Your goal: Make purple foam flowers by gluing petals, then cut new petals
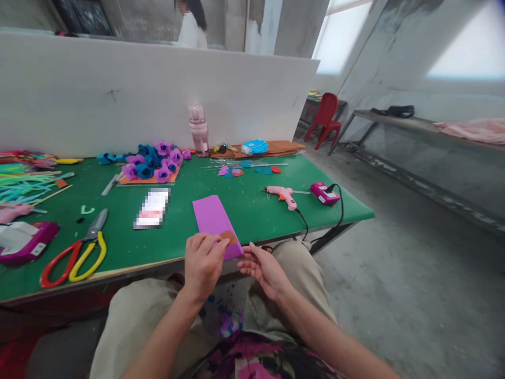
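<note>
A purple sheet (213,215) lies at the front edge of the green table, its near end reaching past the edge. On its near part is a small brown piece (229,237). My left hand (205,259) is closed, its fingertips pressing the brown piece against the sheet. At the sheet's lower right corner, my right hand (261,266) has its thumb and forefinger together on the corner, with the other fingers loosely curled below.
Red-and-yellow scissors (89,247), a phone (153,208) and paper flowers (152,162) are on the left of the green table (173,247). A pink glue gun (282,196) and its magenta box (324,193) lie right, with a cable. A pink bottle (198,130) stands behind. A person (192,26) is beyond the white board.
</note>
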### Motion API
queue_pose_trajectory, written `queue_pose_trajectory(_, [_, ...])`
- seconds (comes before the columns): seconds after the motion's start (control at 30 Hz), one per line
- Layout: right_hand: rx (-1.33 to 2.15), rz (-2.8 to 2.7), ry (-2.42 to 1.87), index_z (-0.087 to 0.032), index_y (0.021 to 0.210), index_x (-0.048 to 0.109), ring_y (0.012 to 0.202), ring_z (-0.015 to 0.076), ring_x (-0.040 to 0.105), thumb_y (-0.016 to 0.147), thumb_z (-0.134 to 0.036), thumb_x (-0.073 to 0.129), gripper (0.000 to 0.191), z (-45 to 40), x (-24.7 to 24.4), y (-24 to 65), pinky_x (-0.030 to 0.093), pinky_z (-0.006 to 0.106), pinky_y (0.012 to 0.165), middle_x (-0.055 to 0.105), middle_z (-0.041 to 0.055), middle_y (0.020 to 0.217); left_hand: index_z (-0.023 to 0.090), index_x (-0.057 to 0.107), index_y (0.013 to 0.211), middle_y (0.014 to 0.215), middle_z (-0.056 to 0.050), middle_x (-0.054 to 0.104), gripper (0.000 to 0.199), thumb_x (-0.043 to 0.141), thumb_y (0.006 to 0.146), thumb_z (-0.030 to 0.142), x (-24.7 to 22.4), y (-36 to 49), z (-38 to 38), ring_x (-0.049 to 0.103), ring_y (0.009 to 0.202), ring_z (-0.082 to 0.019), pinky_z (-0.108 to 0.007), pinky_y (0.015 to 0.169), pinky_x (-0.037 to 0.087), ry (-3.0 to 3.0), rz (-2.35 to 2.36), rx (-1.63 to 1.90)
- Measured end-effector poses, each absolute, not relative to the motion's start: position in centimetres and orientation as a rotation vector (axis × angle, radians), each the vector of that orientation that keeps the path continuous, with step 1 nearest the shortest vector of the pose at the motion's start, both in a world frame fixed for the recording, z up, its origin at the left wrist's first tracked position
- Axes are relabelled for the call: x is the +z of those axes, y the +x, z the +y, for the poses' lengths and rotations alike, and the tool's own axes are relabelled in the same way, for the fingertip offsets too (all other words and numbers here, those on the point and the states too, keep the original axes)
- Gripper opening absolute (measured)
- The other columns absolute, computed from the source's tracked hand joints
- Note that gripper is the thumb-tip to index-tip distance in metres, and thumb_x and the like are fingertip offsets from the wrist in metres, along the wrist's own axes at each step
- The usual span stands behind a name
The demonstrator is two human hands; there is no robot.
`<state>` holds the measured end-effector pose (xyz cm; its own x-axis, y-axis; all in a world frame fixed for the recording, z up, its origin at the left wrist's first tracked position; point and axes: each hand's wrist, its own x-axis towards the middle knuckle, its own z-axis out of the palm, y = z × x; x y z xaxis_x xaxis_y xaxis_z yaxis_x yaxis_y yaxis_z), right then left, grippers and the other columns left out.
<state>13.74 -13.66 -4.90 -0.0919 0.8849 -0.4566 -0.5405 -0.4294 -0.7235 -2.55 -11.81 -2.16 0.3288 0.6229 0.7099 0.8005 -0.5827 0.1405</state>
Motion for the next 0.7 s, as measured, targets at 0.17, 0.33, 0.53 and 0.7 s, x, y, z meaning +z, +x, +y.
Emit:
queue_pose_trajectory(0.17, [1.75,-0.559,-1.116,-0.014,0.079,0.063,0.055,0.0096,0.062,0.058,-0.041,0.079,0.038,-13.1,-4.9,13.0,0.048,0.021,0.053,0.067,0.002,0.073,0.019,0.067,0.091,0.089,-0.006,0.066,0.014,0.055,0.084,0.016,-3.0,-2.2,-12.0,0.05,0.085,-0.021,-0.035,0.072,0.037,-2.669,-1.314,-0.857])
queue_pose_trajectory(0.33, [1.787,-0.584,-1.082,-0.013,0.077,0.062,0.059,0.0112,0.063,0.061,-0.041,0.076,0.035,-13.9,-5.2,12.7,0.049,0.022,0.057,0.068,0.0039,0.072,0.019,0.065,0.095,0.094,-0.006,0.065,0.018,0.052,0.085,0.013,-3.4,-3.3,-12.6,0.05,0.088,-0.021,-0.035,0.075,0.038,-2.773,-1.297,-0.875])
queue_pose_trajectory(0.53, [1.829,-0.562,-1.064,-0.016,0.078,0.062,0.058,0.0116,0.062,0.063,-0.044,0.074,0.034,-13.8,-5.0,12.0,0.047,0.023,0.057,0.065,0.0001,0.067,0.022,0.063,0.102,0.097,-0.005,0.065,0.019,0.054,0.086,0.021,-3.1,-3.8,-13.2,0.05,0.09,-0.021,-0.036,0.076,0.038,-2.824,-1.288,-0.822])
queue_pose_trajectory(0.7, [1.807,-0.595,-1.111,-0.015,0.073,0.06,0.052,0.0087,0.057,0.058,-0.039,0.077,0.033,-13.6,-5.2,11.6,0.042,0.019,0.051,0.062,-0.0019,0.06,0.022,0.054,0.119,0.117,-0.008,0.061,0.042,0.062,0.077,0.02,-3.3,-4.1,-13.9,0.048,0.106,-0.024,-0.042,0.089,0.037,-2.851,-1.242,-0.689])
